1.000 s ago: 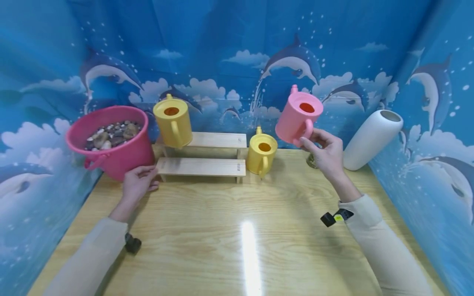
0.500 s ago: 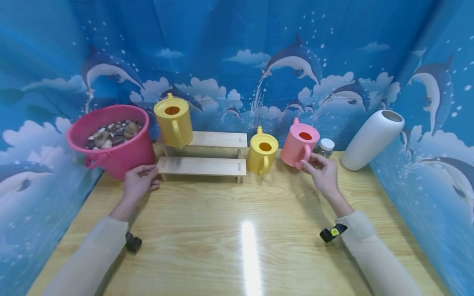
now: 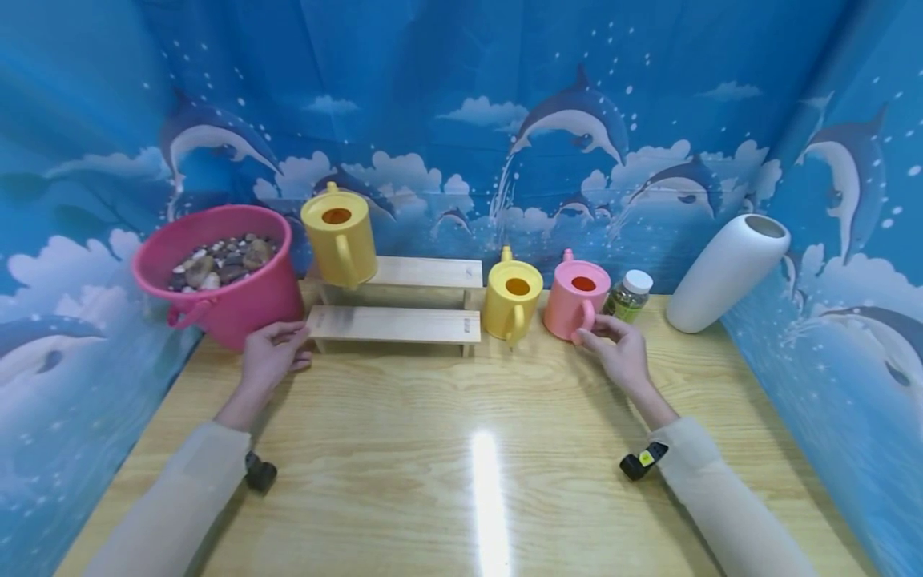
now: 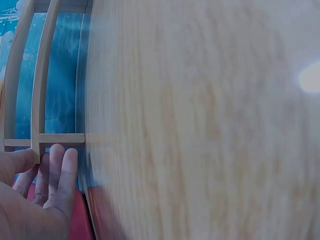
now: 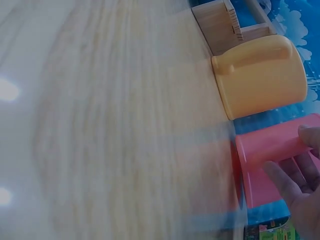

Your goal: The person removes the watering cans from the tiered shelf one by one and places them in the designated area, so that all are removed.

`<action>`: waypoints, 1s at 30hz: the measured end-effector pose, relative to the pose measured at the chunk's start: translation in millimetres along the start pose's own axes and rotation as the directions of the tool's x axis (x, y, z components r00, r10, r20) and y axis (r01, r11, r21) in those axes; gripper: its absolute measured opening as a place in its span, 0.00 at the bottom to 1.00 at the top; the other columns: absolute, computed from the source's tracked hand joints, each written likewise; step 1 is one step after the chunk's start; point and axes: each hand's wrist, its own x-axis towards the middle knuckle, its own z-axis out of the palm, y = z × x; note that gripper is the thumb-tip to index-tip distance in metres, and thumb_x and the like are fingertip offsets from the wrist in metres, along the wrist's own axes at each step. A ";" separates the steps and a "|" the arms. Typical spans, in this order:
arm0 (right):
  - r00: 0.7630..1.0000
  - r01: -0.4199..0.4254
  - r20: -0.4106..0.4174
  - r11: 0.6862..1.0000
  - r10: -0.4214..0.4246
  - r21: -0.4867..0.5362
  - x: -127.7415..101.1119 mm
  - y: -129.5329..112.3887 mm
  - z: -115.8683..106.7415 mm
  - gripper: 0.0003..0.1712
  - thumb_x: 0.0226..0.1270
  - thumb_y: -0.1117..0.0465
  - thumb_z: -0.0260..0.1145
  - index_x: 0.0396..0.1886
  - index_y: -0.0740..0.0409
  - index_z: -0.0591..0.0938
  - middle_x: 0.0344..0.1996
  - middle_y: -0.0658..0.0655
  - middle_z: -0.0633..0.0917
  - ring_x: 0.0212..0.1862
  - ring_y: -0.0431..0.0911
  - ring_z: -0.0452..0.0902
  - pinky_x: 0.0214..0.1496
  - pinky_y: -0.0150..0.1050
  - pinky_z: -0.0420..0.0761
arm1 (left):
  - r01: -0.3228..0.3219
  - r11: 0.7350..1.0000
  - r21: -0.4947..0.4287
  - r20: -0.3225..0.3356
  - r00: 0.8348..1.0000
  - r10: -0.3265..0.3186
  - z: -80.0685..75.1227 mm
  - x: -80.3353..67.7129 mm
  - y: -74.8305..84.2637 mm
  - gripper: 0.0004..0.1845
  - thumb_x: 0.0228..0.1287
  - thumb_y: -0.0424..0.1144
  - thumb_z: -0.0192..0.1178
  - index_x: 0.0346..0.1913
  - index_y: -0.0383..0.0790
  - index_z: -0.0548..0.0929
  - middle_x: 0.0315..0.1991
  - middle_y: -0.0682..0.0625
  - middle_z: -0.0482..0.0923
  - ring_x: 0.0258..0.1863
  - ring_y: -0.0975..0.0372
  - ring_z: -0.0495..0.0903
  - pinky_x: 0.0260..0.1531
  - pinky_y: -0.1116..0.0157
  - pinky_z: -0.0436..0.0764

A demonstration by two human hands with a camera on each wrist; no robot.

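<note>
My right hand (image 3: 622, 357) grips the handle of a pink watering can (image 3: 567, 304), which stands upright on the table; the right wrist view shows the fingers around that handle. Just left of it, a yellow watering can (image 3: 508, 300) stands on the table. My left hand (image 3: 268, 357) pinches the left end of the lower board of a two-step wooden shelf (image 3: 392, 324). In the left wrist view, the thumb (image 4: 22, 160) lies on one side of the board and the fingers on the other. Another yellow watering can (image 3: 346, 248) sits on the upper step's left end.
A pink bucket (image 3: 248, 308) with stones stands left of the shelf. Right of the pink can are a white-lidded jar (image 3: 629, 298) and a leaning white vase (image 3: 721, 276). Blue dolphin-printed curtains (image 3: 433, 96) enclose the wooden table (image 3: 404, 449) at the back and sides.
My right hand has lowered the pink watering can from the air onto the table and shifted it left, beside the yellow one. The jar has come into view. My left hand stays put.
</note>
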 end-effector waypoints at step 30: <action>0.926 0.254 0.184 0.905 -0.329 0.342 -14.9 -143.5 119.9 0.20 0.68 0.62 0.76 0.57 0.64 0.86 0.46 0.65 0.90 0.44 0.42 0.86 0.46 0.27 0.91 | -0.011 1.000 -0.015 0.018 1.000 0.011 -1.2 -3.4 0.8 0.24 0.79 0.42 0.61 0.69 0.31 0.79 0.28 0.68 0.81 0.24 0.71 0.87 0.36 0.66 0.96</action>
